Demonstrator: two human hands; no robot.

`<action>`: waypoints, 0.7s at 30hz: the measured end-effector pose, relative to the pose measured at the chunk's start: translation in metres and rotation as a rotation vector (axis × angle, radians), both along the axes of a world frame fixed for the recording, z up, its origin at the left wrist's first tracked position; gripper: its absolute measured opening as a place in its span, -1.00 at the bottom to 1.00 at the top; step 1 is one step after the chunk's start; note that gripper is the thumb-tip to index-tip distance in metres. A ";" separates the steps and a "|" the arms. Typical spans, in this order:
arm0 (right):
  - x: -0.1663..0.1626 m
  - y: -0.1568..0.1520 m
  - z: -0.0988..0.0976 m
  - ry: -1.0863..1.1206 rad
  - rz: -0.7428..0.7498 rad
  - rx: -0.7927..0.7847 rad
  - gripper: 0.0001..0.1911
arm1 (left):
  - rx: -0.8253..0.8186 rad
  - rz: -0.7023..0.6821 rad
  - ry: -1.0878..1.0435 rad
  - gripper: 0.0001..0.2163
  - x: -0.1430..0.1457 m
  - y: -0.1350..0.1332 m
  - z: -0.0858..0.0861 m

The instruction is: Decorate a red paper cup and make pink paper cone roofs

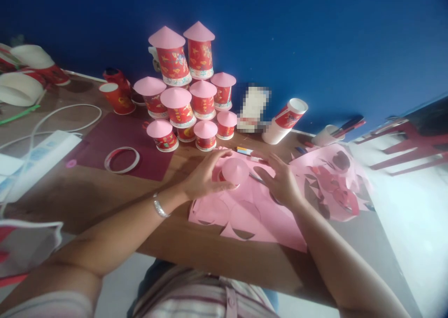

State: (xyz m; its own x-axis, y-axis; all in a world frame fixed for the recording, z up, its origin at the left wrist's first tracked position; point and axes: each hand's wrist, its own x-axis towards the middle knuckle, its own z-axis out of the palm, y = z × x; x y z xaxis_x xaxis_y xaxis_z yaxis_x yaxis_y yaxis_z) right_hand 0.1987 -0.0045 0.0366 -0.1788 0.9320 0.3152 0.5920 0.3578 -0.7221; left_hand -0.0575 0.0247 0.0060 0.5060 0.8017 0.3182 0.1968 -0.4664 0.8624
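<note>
At left, red printed paper cups with pink paper cone roofs (178, 114) stood stacked on the brown worktop (168, 238). The left hand (202, 177) curved around a small red paper cup with a pink cone roof (235, 170); whether it gripped the cup could not be determined. This cup stood between the hands, over a cut pink paper sheet (269, 224). The right hand (283, 181) was released, fingers parted, just beside it. Judged hazards: a sideways knock from either hand could tip the cup; downward pressure could crease its cone.
</note>
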 end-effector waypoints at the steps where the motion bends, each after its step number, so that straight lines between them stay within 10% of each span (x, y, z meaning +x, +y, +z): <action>1: -0.004 -0.001 0.002 0.041 0.001 0.016 -0.67 | -0.009 0.004 -0.034 -0.26 0.000 -0.001 0.002; 13: -0.028 -0.005 -0.013 0.012 0.144 0.110 -0.50 | 0.392 0.118 0.061 -0.55 0.004 -0.003 0.017; 21: -0.029 -0.008 -0.014 0.042 0.132 0.090 -0.44 | 0.256 0.122 -0.006 -0.61 0.001 -0.002 0.017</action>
